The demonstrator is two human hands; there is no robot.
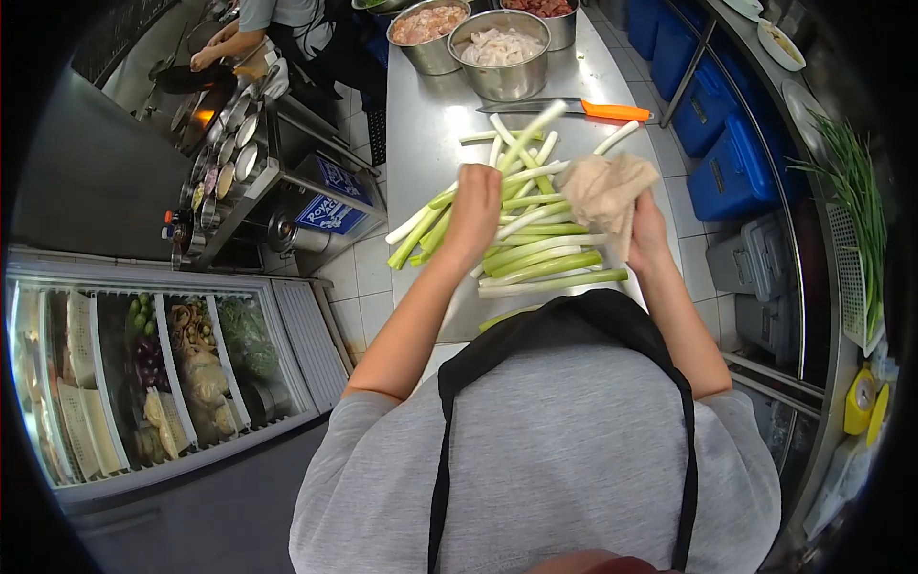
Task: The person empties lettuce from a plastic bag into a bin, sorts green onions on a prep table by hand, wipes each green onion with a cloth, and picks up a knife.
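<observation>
- stalks [550, 263] likely light, firm yet snappable, slick if wet; best gripped mid-length, I'd judge;
- left hand [475, 210]: fingers together, seemingly pinching one raised stalk [534, 134] by its near end;
- right hand [648, 230]: closed on a bunched cloth [602, 187], at the pile's right edge;
- pile on worktop [406, 134], mostly between the hands, spilling left and near.

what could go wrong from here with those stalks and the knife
The knife lies beyond the stalks, its handle at the right edge of the table, so a bump from the cloth in the right hand might knock it off.
The stalks overlap loosely; lifting one with the left hand could shift others.
Metal bowls of what looks like raw meat share the table, so drips might reach the stalks.
</observation>
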